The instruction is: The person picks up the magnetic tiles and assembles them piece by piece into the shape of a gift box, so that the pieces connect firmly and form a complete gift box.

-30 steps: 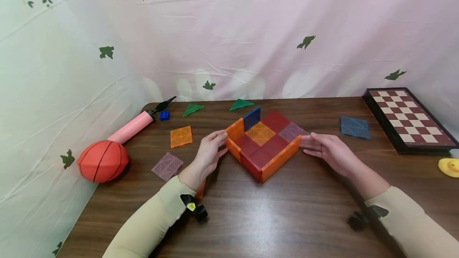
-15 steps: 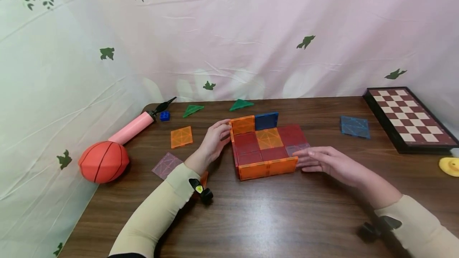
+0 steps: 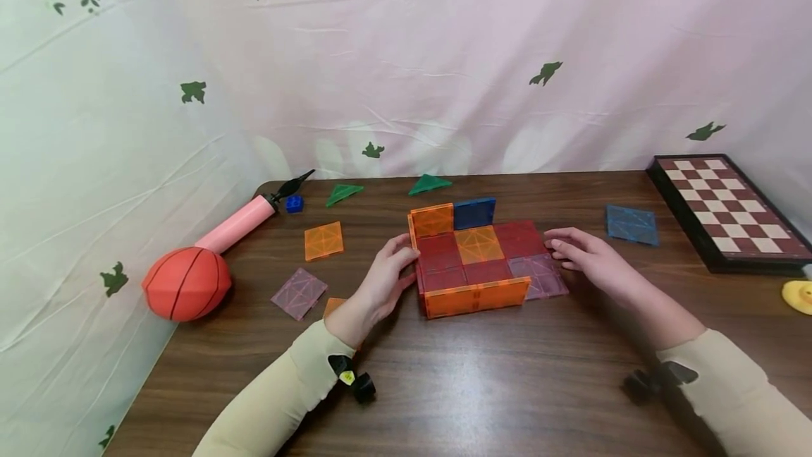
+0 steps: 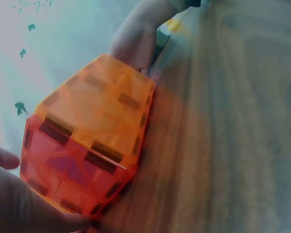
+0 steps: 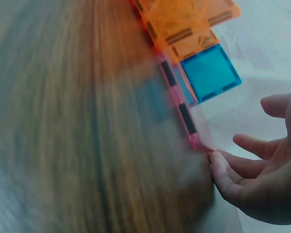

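Observation:
A build of magnetic tiles has a flat base of red tiles (image 3: 440, 252), an orange tile (image 3: 478, 245) and a purple tile (image 3: 539, 277). Orange tiles (image 3: 476, 298) stand upright along the near side, and an orange tile (image 3: 433, 220) and a dark blue tile (image 3: 474, 214) at the back. My left hand (image 3: 383, 281) touches the outside of the left wall with thumb and fingers; the left wrist view shows that hand beside the red upright tile (image 4: 63, 167). My right hand (image 3: 593, 256) has its fingertips at the base's right edge, touching a pink-purple tile corner (image 5: 196, 141).
Loose tiles lie around: orange (image 3: 323, 241), purple (image 3: 299, 293), blue (image 3: 631, 224) and two green triangles (image 3: 344, 194). A red ball (image 3: 187, 284), pink pump (image 3: 235, 223) and small blue brick (image 3: 294, 204) are left. A chessboard (image 3: 729, 210) and yellow duck (image 3: 798, 297) are right.
The tile build has turned from a diamond angle to nearly square with the table. My right hand has shifted from the near wall's end to the base's right edge, uncovering the purple tile.

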The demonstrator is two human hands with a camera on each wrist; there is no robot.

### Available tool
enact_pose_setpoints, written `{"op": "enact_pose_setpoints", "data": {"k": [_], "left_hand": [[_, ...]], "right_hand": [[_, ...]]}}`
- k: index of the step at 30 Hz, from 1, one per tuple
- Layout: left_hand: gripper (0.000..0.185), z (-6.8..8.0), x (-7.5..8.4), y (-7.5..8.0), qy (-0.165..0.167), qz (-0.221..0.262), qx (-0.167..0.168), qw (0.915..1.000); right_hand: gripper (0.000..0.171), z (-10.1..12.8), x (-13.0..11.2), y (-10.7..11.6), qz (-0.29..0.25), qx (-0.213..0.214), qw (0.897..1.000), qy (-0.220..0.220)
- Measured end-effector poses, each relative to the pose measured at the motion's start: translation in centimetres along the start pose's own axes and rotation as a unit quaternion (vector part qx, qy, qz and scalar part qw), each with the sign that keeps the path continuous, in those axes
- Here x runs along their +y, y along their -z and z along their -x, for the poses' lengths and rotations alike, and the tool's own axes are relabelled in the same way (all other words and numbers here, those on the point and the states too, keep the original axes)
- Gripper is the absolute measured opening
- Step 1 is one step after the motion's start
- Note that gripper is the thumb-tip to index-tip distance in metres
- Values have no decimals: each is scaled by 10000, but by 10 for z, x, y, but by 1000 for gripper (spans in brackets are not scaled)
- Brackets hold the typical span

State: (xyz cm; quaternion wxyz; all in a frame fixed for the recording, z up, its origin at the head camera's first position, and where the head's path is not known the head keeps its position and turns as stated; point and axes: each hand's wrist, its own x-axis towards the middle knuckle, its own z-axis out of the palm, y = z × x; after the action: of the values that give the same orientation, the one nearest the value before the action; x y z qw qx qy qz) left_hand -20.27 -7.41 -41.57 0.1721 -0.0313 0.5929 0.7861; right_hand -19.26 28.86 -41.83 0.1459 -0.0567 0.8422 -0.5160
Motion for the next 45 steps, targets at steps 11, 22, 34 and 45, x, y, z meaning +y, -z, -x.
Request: {"op": "enact_pose_setpoints", "data": {"k": [11, 22, 34, 45], "left_hand": [[63, -6, -3, 14, -53, -225, -654, 9976], [61, 1, 3, 19, -43, -211, -918, 9955], [62, 1, -2, 19, -102, -155, -963, 9952], [62, 1, -5, 18, -45, -147, -1016, 9947]], "right_hand": [[58, 15, -3, -11, -650, -37, 9977, -201], [60, 27, -5, -15, -1226, 50, 9921, -255], [43, 20, -3, -15, -2051, 495, 9775, 65], [42, -2, -19, -29, -2879, 320, 9566, 313]]}}
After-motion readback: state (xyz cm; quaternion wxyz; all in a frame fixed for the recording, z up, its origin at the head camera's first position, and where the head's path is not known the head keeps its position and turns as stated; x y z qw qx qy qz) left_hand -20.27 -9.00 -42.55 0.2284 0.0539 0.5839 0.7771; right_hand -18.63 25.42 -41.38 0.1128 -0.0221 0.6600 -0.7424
